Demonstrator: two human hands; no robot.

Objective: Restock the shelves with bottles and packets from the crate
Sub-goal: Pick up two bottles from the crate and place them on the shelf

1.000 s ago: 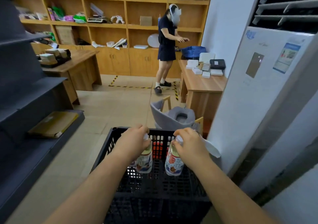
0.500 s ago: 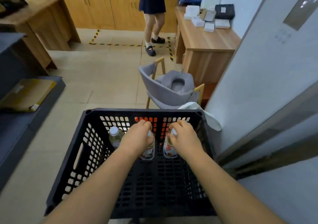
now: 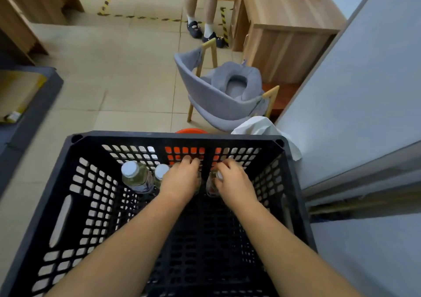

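- Two bottles are gripped by their tops inside the black crate: one under the left hand, one under the right hand.
- Two more white-capped bottles (standing upright) are seen just left of the left hand.
- A grey chair stands beyond the crate, beside a wooden table.

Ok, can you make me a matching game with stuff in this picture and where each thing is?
Things:
1. grey chair
2. black crate
3. white-capped bottle
4. grey cushion

Places:
A. on the chair seat
B. standing inside the crate
C. on the floor beyond the crate
D. around both hands

Pairs: 1-C, 2-D, 3-B, 4-A
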